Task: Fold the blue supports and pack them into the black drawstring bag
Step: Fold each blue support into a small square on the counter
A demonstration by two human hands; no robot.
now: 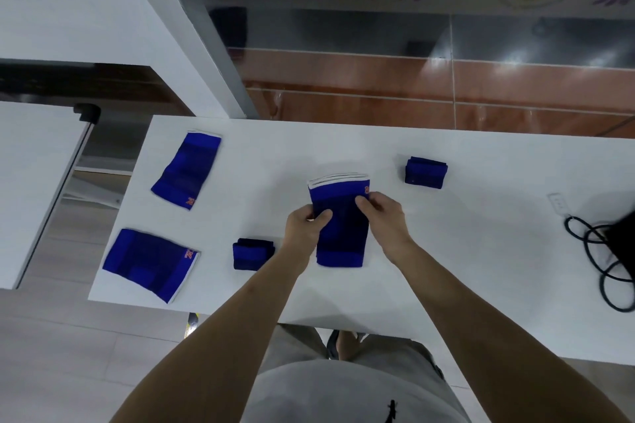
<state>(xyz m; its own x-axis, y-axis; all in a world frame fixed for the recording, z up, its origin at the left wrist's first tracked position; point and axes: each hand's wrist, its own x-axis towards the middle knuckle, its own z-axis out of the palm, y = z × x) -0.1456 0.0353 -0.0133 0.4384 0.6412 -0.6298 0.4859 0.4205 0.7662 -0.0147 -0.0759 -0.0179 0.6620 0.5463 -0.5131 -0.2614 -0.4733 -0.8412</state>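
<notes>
A blue support [342, 233] with a white far edge lies lengthwise in the middle of the white table [464, 250]. My left hand [305, 225] pinches its left side and my right hand [383, 213] pinches its right side near the top. Two unfolded blue supports lie at the left, one at the far left [187, 170] and one at the near left [151, 264]. Two folded supports sit as small dark bundles, one [252, 253] just left of my left wrist and one [425, 172] at the far right. The black drawstring bag [622, 244] shows at the right edge, its cords [591, 261] looped on the table.
A second white table [31, 182] stands to the left across a gap. Glass panels and a wooden floor lie beyond the table's far edge. A small white tag [558, 204] lies near the bag.
</notes>
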